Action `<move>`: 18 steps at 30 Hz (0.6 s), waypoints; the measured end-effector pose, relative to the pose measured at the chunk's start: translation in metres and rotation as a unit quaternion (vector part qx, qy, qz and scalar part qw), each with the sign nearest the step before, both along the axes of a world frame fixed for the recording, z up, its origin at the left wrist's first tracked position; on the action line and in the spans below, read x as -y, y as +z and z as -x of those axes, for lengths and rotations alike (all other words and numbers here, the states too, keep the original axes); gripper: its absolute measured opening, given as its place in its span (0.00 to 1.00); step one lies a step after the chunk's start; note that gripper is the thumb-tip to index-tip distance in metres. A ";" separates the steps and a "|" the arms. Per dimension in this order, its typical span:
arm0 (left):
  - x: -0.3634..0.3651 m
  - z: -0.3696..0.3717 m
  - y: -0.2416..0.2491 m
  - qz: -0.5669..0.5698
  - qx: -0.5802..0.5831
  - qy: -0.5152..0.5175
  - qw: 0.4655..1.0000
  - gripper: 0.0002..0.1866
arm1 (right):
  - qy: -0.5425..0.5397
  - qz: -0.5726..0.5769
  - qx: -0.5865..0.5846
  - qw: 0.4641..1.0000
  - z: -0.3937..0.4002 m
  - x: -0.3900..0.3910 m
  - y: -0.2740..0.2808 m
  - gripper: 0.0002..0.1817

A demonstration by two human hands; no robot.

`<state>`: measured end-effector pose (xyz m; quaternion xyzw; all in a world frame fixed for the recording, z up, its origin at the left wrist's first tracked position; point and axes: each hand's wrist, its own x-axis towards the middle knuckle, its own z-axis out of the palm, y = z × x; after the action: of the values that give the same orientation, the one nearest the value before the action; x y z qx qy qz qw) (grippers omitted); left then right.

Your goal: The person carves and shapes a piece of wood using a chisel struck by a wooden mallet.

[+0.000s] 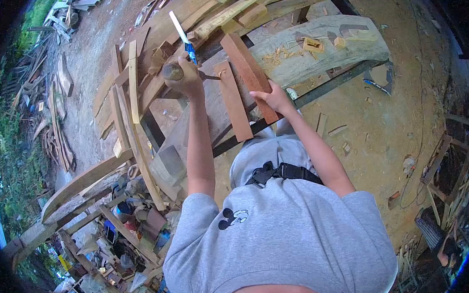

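Observation:
My left hand [186,84] is closed round the wooden handle of a chisel [173,72], whose round butt faces me. Its dark shaft runs rightward to a flat reddish-brown board [233,101], meeting it near the far end, where a small curl or cut shows. Beside that board lies a thicker reddish wooden beam [249,73]. My right hand [275,98] grips the beam near its close end, thumb on top, the other fingers mostly hidden. Beyond my left hand is a blue-handled tool [189,48] with a long pale blade.
Both pieces lie across a thick grey plank [294,67] on a dark frame. Shavings, a small hollowed yellow block [312,45] and offcuts sit on its right part. Long curved planks [134,88] are stacked to the left. Scrap wood and clutter [117,245] fill the lower left.

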<state>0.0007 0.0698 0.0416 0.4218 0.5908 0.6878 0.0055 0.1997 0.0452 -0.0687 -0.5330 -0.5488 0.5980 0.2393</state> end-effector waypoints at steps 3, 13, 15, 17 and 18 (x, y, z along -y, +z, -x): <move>-0.003 -0.003 0.004 -0.018 0.116 -0.030 0.993 0.09 | -0.001 0.007 -0.013 1.000 -0.002 0.002 0.015 0.33; -0.018 0.014 -0.029 -0.016 0.093 0.032 0.995 0.10 | -0.089 -0.490 0.073 0.864 -0.017 -0.086 0.216 0.26; -0.023 0.016 -0.035 -0.022 0.111 0.066 0.991 0.09 | -0.098 -0.517 0.018 0.850 -0.003 -0.088 0.244 0.27; -0.016 0.015 -0.026 -0.022 0.125 0.043 0.991 0.10 | -0.138 -0.560 -0.091 0.812 0.010 -0.087 0.250 0.27; -0.015 0.017 -0.025 -0.005 0.102 0.019 0.995 0.10 | -0.081 -0.528 -0.103 0.839 0.009 -0.081 0.244 0.33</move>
<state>-0.0161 0.0843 0.0162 0.3384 0.5917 0.7299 0.0511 0.1907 0.1258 0.1748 -0.3041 -0.7083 0.2472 0.5871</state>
